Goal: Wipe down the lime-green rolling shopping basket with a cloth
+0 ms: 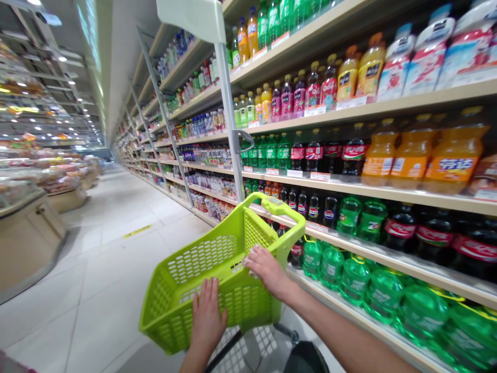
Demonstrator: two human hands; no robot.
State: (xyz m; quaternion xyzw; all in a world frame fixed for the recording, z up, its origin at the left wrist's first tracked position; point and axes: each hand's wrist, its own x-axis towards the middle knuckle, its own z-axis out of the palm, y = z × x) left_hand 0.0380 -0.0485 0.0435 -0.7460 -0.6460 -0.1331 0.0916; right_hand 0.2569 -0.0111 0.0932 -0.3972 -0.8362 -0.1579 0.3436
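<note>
A lime-green plastic shopping basket (202,269) is tilted in front of me, its open top facing left and its handle (277,207) raised toward the shelves. My left hand (207,316) lies flat with fingers stretched against the basket's near wall. My right hand (267,269) rests on the basket's upper rim, fingers curled over the edge. A dark frame and wheel (289,336) show beneath the basket.
Long store shelves (349,186) on my right hold bottled soft drinks: green, cola, orange. A tiled aisle (116,233) runs ahead on the left. Display counters (27,233) with goods line the left side.
</note>
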